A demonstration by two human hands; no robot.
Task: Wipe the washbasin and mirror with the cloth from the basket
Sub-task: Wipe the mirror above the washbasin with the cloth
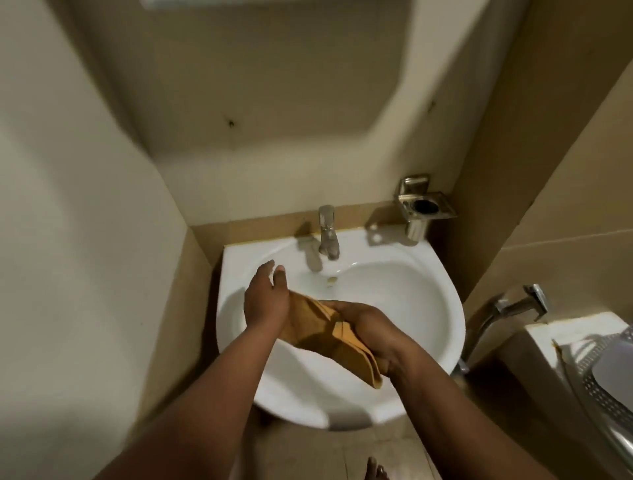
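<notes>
An orange-brown cloth (329,332) hangs folded over the white washbasin (411,294). My right hand (366,325) grips it from the right, fingers closed around the folds, with a loose end dangling below the wrist. My left hand (265,301) lies against the cloth's left end, the fingers stretched forward and apart; whether it grips the cloth is hidden. Both hands hover above the bowl near its front left. The lower edge of the mirror (274,2) barely shows at the top of the frame. A metal basket (603,387) sits at the right edge.
A steel tap (328,236) stands at the basin's back rim. A metal holder (423,207) is fixed to the wall at the back right. A hand spray tap (513,305) juts out right of the basin, above a white ledge (565,329). Walls close in left and right.
</notes>
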